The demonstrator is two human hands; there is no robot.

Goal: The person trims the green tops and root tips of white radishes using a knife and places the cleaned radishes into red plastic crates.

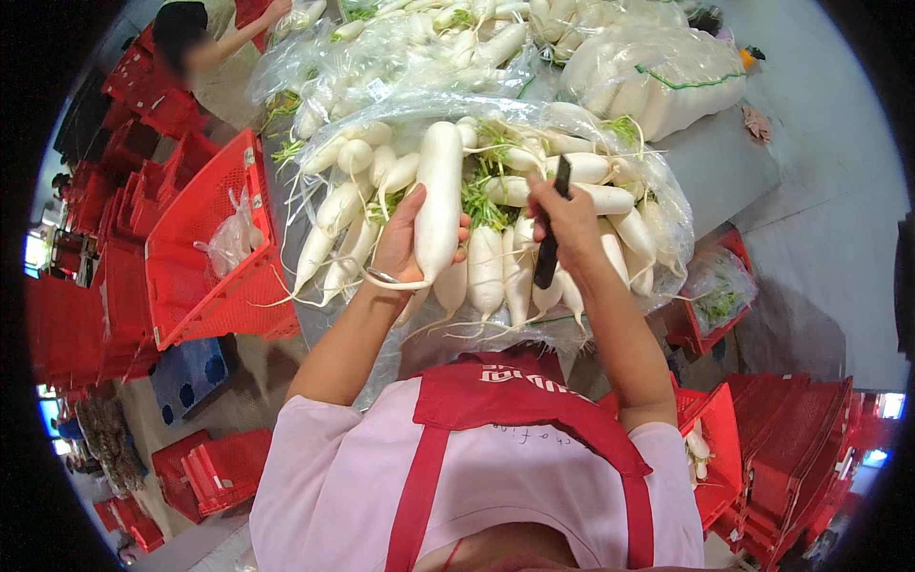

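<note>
A thick white daikon radish (439,193) rests in my left hand (402,239), its thin root curling down across the wrist by a metal bangle (384,275). My right hand (568,218) grips a black knife-like tool (546,257) that sticks out above and below the fist; whether it has a bare blade cannot be made out. Under both hands lies a heap of daikon radishes (486,272) on an opened clear plastic bag (672,207). Green leaf stubs (480,204) show at the middle of the heap, between the two hands.
Beyond the heap are more bagged daikon radishes (643,79). At left stands a red plastic crate (207,300) with a plastic bag (236,239) inside. Right, a red crate (743,247) holds bagged greens (718,297); another crate (722,457) contains radishes. Another person's arm (243,32) reaches in at upper left.
</note>
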